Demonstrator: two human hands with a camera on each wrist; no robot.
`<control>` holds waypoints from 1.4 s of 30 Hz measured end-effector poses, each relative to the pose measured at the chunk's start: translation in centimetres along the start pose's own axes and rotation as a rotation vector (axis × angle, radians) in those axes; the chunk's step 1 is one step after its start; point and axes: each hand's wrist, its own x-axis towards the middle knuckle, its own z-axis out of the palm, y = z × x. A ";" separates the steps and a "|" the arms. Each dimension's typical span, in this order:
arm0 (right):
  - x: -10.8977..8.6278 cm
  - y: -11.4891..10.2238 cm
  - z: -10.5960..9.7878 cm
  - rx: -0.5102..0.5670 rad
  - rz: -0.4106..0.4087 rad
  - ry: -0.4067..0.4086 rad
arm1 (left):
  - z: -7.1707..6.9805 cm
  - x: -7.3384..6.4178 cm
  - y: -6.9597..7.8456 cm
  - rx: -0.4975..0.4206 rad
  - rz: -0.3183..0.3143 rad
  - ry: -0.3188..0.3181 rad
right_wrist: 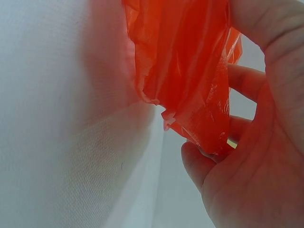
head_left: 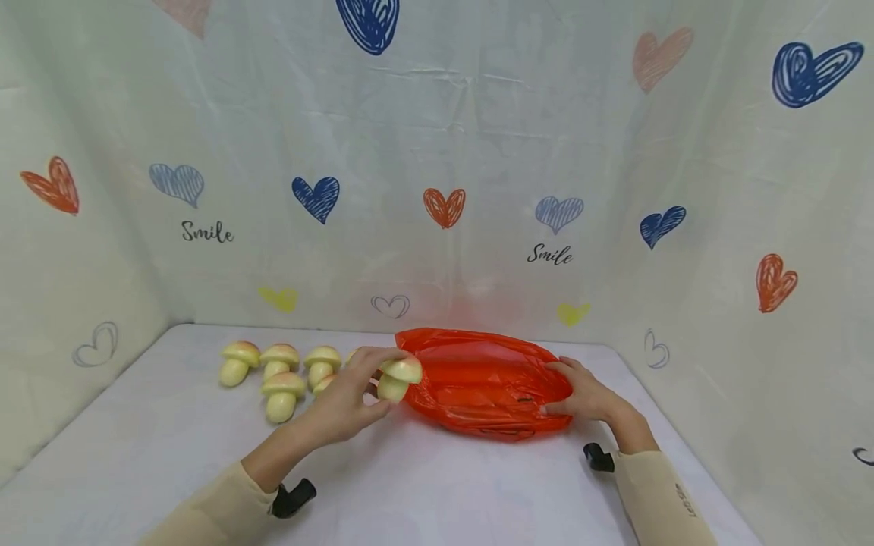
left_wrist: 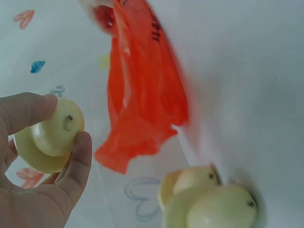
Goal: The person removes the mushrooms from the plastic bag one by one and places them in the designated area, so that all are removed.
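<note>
My left hand [head_left: 341, 403] pinches a pale yellow-green toy mushroom [head_left: 392, 388] with a pink-tinged cap, holding it above the table at the left end of a red plastic bag [head_left: 471, 383]. In the left wrist view the mushroom [left_wrist: 54, 133] sits between thumb and fingertips, with the dark-marked end of its stem showing. At the bag's right end my right hand [head_left: 590, 394] grips the plastic; in the right wrist view, thumb and fingers are round the bag's edge [right_wrist: 190, 71]. The bag lies on its side, and its inside is partly hidden.
Several similar mushrooms [head_left: 280, 398] stand in a loose group on the white table [head_left: 437, 493], left of the bag; my left hand hides part of the group. A white curtain [head_left: 478, 136] with printed hearts rises behind the table and along both sides.
</note>
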 end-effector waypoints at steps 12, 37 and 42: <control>0.0 -0.2 0.1 0.023 0.029 0.000 | -4.0 -2.9 -2.8 0.113 0.055 0.072; -0.1 -0.6 -0.1 0.011 0.033 -0.004 | -11.6 -7.7 -6.8 0.338 0.103 0.221; -0.1 -0.5 0.0 0.012 0.031 -0.005 | -12.4 -8.6 -7.6 0.333 0.065 0.229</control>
